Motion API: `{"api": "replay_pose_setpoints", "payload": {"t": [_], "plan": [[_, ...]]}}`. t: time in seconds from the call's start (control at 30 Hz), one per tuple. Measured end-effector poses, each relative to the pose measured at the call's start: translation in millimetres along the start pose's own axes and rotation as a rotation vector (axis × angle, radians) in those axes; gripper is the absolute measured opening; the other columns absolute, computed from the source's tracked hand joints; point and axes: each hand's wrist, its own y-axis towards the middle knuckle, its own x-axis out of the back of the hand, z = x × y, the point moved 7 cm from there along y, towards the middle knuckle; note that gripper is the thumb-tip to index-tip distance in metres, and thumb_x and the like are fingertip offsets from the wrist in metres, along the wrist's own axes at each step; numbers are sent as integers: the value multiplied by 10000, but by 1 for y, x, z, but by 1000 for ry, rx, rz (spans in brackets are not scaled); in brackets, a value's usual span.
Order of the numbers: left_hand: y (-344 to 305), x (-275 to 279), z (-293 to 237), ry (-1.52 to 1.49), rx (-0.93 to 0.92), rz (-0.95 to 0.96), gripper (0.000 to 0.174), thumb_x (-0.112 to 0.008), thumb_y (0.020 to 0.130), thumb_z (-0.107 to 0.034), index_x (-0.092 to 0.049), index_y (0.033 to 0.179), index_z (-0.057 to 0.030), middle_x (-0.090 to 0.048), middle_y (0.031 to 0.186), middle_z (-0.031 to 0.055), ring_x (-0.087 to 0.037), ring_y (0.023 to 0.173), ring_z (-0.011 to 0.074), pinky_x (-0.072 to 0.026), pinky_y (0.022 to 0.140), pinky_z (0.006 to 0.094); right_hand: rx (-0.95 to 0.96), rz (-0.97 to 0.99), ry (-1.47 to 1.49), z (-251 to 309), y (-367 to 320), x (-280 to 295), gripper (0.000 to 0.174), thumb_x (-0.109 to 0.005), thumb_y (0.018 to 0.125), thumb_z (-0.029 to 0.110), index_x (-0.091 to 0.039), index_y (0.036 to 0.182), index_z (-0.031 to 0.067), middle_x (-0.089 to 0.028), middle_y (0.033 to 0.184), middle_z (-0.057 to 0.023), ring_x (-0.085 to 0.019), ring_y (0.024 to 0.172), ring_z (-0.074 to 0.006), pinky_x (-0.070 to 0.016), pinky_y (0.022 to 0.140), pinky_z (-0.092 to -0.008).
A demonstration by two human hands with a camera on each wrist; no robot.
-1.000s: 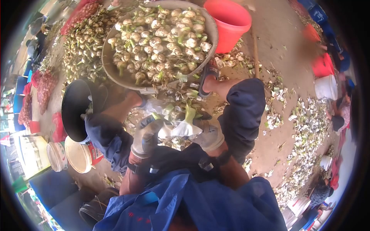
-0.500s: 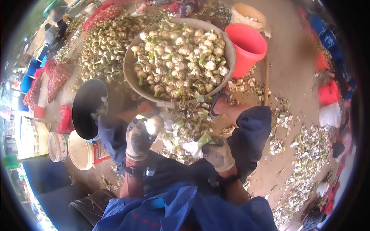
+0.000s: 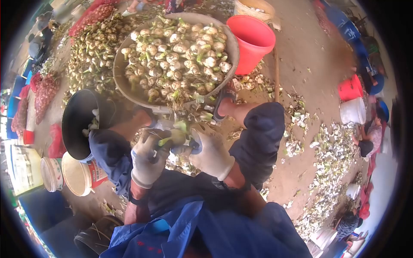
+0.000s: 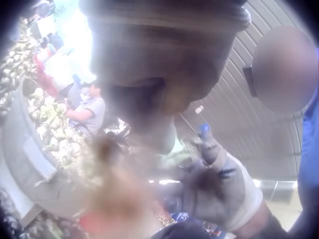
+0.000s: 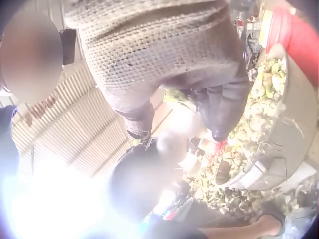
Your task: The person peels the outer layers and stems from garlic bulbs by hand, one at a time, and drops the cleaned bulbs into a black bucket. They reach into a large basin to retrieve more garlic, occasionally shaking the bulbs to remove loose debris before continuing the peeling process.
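Note:
Both hands wear pale gloves with dark finger parts and meet over the lap. My left hand (image 3: 149,157) curls round garlic with a green stalk (image 3: 163,141) poking out beside its thumb. Close against it, my right hand (image 3: 211,150) has its fingers bent round the leafy part (image 3: 180,126) of garlic. The fingers cover most of what lies between the hands. In the right wrist view, the right glove (image 5: 164,55) arches over a blurred whitish bulb (image 5: 174,132). The left glove (image 4: 164,55) fills the top of the left wrist view.
A wide basin (image 3: 238,47) heaped with garlic stands ahead, beside a red bucket (image 3: 254,51). At left are a black bucket (image 3: 77,124) holding white bulbs and lidded pails (image 3: 76,174). Peelings (image 3: 331,167) litter the ground at right.
The hands have come together from apart. The peeled white bulb has gone from my left hand, and the white skin with its green stalk from my right. The head view has shifted.

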Motion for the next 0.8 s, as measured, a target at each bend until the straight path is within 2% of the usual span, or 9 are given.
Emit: {"api": "replay_pose_setpoints", "payload": {"t": [0.1, 0.17, 0.23, 0.33, 0.43, 0.5, 0.57, 0.67, 0.8], "plan": [[0, -6, -5, 76, -83, 35, 285, -753, 804, 5, -706, 1079, -52, -662, 1004, 144, -675, 810, 318, -535, 700, 403, 19, 10, 149, 3, 1, 5, 368, -813, 801, 161, -682, 1116, 20, -702, 1006, -199, -666, 943, -410, -529, 801, -461], [1, -6, -7, 102, -79, 56, 218, -746, 836, -6, -716, 1050, -30, -694, 1011, 165, -705, 826, 306, -547, 714, 360, 50, 10, 161, -6, 0, 3, 298, -788, 821, 125, -683, 1071, 2, -701, 989, -196, -666, 923, -418, -528, 782, -461], [-1, -9, 1, 50, 26, 106, 191, -737, 861, -22, -717, 1051, -22, -690, 1019, 158, -703, 813, 282, -542, 711, 349, -88, -67, 246, -25, -8, 2, 239, -785, 839, 130, -685, 1015, 1, -697, 872, -190, -661, 796, -413, -530, 713, -440], [0, -8, 5, -40, 12, 73, 167, -720, 901, -55, -713, 1058, 1, -692, 1019, 142, -689, 801, 225, -529, 706, 328, -223, -38, 234, -59, -11, -5, 196, -793, 841, 142, -701, 950, 8, -677, 759, -180, -630, 661, -388, -514, 632, -413], [-2, -8, 13, -272, 152, 1, 151, -734, 887, -68, -746, 1031, -25, -699, 926, 124, -694, 767, 229, -530, 697, 325, -177, -130, 225, -59, -10, 2, 174, -798, 844, 167, -722, 901, 20, -661, 697, -170, -595, 587, -354, -489, 580, -394], [-4, -9, 17, -288, 206, 4, 148, -735, 895, -75, -746, 1032, -22, -699, 920, 109, -686, 761, 204, -524, 695, 315, -265, -73, 280, -56, -15, 8, 211, -813, 842, 206, -735, 908, 22, -677, 732, -167, -625, 622, -356, -497, 602, -415], [-4, -10, 22, -306, 257, 5, 146, -736, 902, -82, -746, 1034, -20, -699, 914, 93, -679, 756, 180, -519, 693, 305, -242, 103, -21, -49, -15, 8, 140, -743, 865, 34, -739, 994, -21, -707, 831, -108, -643, 729, -203, -507, 707, -322], [-3, -10, 19, -163, 110, -19, 149, -750, 879, -76, -742, 1021, -29, -700, 926, 107, -690, 757, 216, -525, 692, 313, -66, -55, -29, -32, -18, 14, 212, -749, 832, 24, -715, 1038, -17, -705, 898, -130, -653, 774, -256, -512, 729, -346], [-2, -17, 10, 38, 25, 41, 149, -730, 892, -38, -715, 1035, 0, -703, 938, 134, -697, 776, 223, -533, 698, 322, -188, -72, 141, -36, -27, 3, 445, -774, 780, -6, -624, 1199, -5, -694, 1037, -155, -671, 913, -258, -522, 808, -365]]}}
